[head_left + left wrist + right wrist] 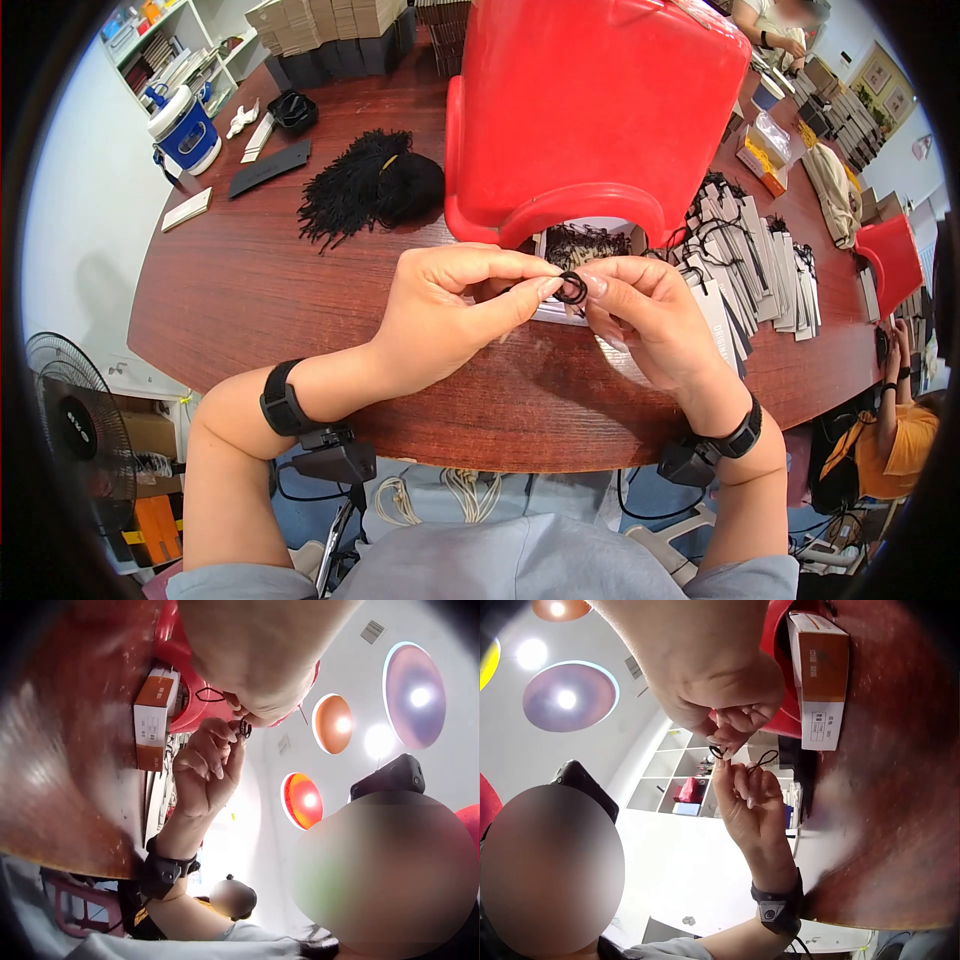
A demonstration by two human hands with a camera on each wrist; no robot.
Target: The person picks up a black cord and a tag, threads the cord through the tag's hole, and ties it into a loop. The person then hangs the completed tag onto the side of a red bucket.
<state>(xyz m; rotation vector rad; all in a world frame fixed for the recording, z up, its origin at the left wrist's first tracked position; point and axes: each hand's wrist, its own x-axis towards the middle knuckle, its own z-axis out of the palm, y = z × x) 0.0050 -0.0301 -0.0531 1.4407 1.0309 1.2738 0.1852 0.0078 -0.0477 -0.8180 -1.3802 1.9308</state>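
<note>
In front of my chest both hands meet over the table's near part. My left hand (pixel 430 310) pinches one side of a small looped black cord (pixel 573 289) between thumb and forefinger. On its other side, the thumb and forefinger of my right hand (pixel 655 315) grip the same cord. Its coils show between the fingertips in the left wrist view, and a thin loop (pixel 765 757) sticks out in the right wrist view. Just beyond the hands is an orange and white box (pixel 154 716) with dark stringy pieces inside, partly hidden by the hands.
A large red plastic seat (pixel 590 110) stands over the box on the wooden table (pixel 250 270). Left of it lies a bundle of black cords (pixel 350 185). Grey tags with black strings (pixel 740 250) are heaped to the right. A fan (pixel 80 430) stands at the left.
</note>
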